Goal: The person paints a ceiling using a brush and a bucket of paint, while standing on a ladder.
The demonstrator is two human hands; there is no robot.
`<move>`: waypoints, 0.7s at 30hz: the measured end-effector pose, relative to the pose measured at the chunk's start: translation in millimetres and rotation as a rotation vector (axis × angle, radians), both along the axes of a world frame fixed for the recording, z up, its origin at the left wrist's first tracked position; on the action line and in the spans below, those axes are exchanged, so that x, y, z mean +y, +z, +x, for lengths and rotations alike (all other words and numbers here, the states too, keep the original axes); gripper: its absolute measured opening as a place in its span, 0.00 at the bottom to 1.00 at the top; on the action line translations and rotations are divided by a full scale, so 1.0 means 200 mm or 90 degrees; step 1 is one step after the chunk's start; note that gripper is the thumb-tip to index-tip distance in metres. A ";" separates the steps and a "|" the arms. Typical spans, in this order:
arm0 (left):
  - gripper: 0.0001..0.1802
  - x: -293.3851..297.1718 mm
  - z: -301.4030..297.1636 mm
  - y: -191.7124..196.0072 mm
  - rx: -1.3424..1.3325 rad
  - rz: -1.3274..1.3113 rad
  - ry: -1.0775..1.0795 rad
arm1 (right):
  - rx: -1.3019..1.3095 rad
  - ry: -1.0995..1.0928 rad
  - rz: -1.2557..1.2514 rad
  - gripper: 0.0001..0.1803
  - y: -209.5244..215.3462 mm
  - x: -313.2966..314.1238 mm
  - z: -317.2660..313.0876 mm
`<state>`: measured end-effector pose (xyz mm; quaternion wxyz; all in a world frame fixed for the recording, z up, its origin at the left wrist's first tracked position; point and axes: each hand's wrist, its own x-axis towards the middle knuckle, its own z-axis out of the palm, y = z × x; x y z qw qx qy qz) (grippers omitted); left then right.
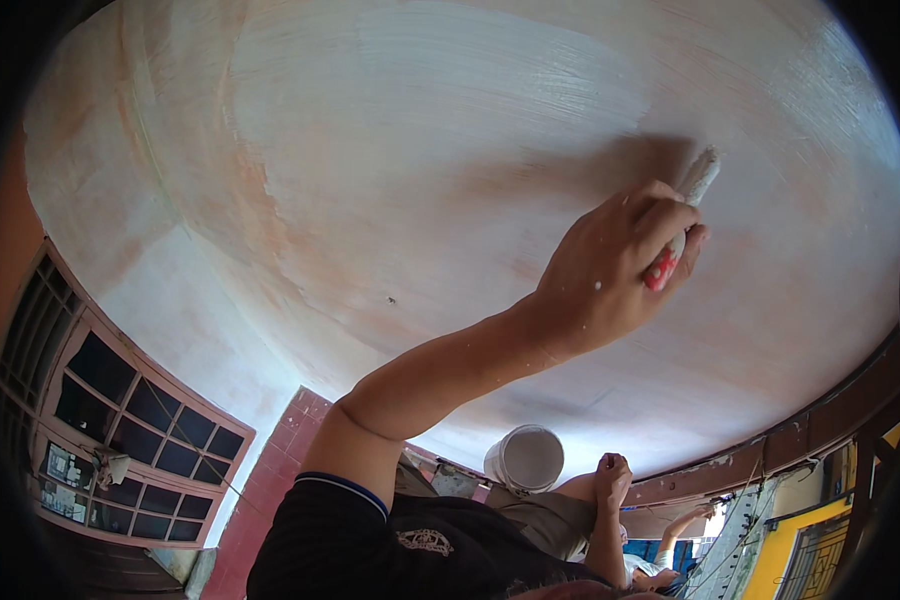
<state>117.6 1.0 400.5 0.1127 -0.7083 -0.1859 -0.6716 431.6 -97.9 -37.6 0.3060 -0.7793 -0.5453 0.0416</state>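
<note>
My left hand (pixel 625 255) is closed round the handle of a paintbrush (pixel 700 178), its arm stretched up and to the right. White paint coats the brush, and the red end of its handle sticks out below my fingers. The bristle end is at a broad wall-like surface (pixel 370 130), streaked with white paint over orange-pink patches; parts of it shine wet. White specks dot my hand. Lower down, my right hand (pixel 613 480) is raised in a fist; what it holds, if anything, is hidden. A pale bucket (pixel 530 458) stands left of it, its mouth facing me.
Pink-framed windows (pixel 135 435) with dark panes are at the lower left, beside a strip of red tiles (pixel 280 470). Another person (pixel 655 565) with a raised arm is at the lower right, near a yellow-framed wall with a metal grille (pixel 815 555). Wires hang there.
</note>
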 end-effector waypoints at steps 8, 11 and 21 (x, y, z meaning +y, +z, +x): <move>0.14 0.17 -0.39 0.29 -0.169 -0.296 -0.342 | -0.030 -0.003 -0.021 0.11 -0.06 0.00 0.02; 0.18 0.27 -0.71 0.32 -0.206 -0.273 -0.310 | -0.027 -0.001 -0.017 0.10 -0.05 -0.01 0.02; 0.19 0.08 -1.36 0.51 -0.270 -0.166 0.399 | -0.025 0.000 -0.011 0.10 0.06 0.01 -0.03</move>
